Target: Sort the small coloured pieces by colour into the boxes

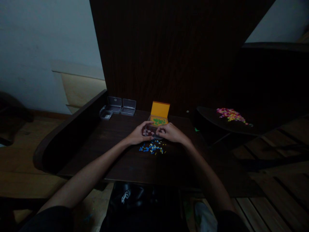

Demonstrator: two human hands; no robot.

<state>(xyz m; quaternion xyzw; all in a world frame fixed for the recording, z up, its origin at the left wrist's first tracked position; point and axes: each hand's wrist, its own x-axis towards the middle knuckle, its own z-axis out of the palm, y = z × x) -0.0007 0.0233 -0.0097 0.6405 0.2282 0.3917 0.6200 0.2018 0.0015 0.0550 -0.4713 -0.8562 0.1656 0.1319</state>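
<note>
My left hand (140, 133) is wrapped round the left side of a clear plastic box (152, 136), its fingers seen through the wall. Over the box's right side, my right hand (168, 132) has thumb and fingers pinched together; whatever is between them is too small to make out. Just behind the hands stands an open yellow box (160, 110) with its lid raised and small green pieces (158, 121) inside. In front of the clear box lies a loose scatter of small blue, white and yellow pieces (152, 148) on the dark wooden table (116, 162).
Several clear plastic cases (128, 107) stand open at the table's back left. A raised wooden side (70, 129) bounds the table on the left. On a separate dark surface at right sits a pile of pink and yellow pieces (231, 114). A tall dark panel (169, 51) rises behind.
</note>
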